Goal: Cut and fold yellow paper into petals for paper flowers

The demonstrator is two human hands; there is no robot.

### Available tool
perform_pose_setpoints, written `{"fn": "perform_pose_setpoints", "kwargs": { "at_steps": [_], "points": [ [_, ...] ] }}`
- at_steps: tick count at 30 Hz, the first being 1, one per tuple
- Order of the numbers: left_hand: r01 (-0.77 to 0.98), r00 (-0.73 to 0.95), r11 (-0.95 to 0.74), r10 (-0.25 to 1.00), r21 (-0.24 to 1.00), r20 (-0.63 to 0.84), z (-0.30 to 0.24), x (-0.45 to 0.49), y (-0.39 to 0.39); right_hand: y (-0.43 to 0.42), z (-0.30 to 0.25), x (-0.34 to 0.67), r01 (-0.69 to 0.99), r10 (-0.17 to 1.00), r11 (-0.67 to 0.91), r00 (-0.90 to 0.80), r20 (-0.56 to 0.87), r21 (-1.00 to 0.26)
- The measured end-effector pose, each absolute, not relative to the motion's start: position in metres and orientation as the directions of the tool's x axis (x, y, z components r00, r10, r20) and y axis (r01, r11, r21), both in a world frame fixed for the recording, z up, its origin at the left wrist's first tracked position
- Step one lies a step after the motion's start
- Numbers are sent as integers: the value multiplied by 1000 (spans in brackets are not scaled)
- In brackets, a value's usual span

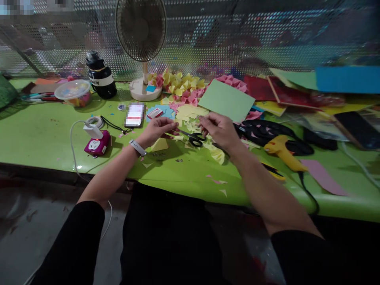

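My left hand (pixel 158 130) hovers over the green table (pixel 44 134) with its fingers curled together near the tip of black-handled scissors (pixel 192 138). My right hand (pixel 218 130) is just right of the scissors, fingers pinched; what they hold is too small to make out. Yellow paper scraps (pixel 190 118) lie under and around both hands. A folded yellow piece (pixel 159 145) sits below my left hand. A white watch is on my left wrist.
A desk fan (pixel 141 43), a black bottle (pixel 101 77), a plastic bowl (pixel 73 92) and folded pink and yellow paper shapes (pixel 181 87) stand at the back. A pink power socket (pixel 97 144) lies left. A yellow glue gun (pixel 282 152), green card (pixel 227 101) and coloured sheets lie right.
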State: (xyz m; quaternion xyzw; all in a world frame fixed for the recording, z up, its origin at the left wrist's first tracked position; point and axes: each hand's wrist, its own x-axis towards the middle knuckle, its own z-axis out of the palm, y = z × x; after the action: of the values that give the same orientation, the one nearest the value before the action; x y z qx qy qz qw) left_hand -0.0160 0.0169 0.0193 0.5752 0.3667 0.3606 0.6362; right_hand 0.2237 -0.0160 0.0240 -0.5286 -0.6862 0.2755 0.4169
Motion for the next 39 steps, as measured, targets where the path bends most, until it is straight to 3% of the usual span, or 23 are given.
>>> {"fn": "perform_pose_setpoints", "kwargs": {
  "at_steps": [2, 4, 8, 12, 19, 22, 24, 27, 29, 32, 39],
  "points": [
    [-83, 375, 72, 926, 994, -36, 19, -19, 22, -8, 26, 235, 687, 958, 255, -83, 275, -681],
    [-108, 318, 70, 947, 992, -32, 18, -21, 25, -2, 26, 241, 852, 978, 199, -144, 148, -484],
    [-118, 313, 93, 948, 989, -52, 16, -20, 25, -1, 23, 238, 962, 967, 210, -230, -106, -174],
    [-110, 340, 133, 936, 985, -89, 18, -17, 20, -4, 24, 231, 974, 967, 206, -217, -131, -96],
    [-114, 397, 138, 914, 984, -83, 15, -15, 21, 2, 17, 238, 980, 975, 180, -189, -118, -83],
    [-132, 413, 130, 909, 983, -65, 10, -16, 22, 6, 12, 247, 973, 984, 154, -168, -67, -170],
    [-152, 415, 131, 908, 980, -58, 8, -16, 23, 8, 11, 252, 928, 988, 106, -139, -69, -358],
    [-173, 409, 143, 910, 975, -60, 7, -15, 22, 6, 14, 254, 674, 989, -9, -102, -106, -739],
    [-190, 400, 151, 914, 970, -64, 8, -15, 21, 2, 18, 249, 454, 987, -69, -101, -128, -889],
    [-230, 392, 156, 918, 961, -56, 10, -14, 20, -6, 25, 237, 293, 975, -118, -149, -167, -949],
    [-356, 419, 119, 907, 927, 45, 9, -14, 19, -17, 29, 219, 272, 950, -118, -250, -188, -955]
  ]
}}
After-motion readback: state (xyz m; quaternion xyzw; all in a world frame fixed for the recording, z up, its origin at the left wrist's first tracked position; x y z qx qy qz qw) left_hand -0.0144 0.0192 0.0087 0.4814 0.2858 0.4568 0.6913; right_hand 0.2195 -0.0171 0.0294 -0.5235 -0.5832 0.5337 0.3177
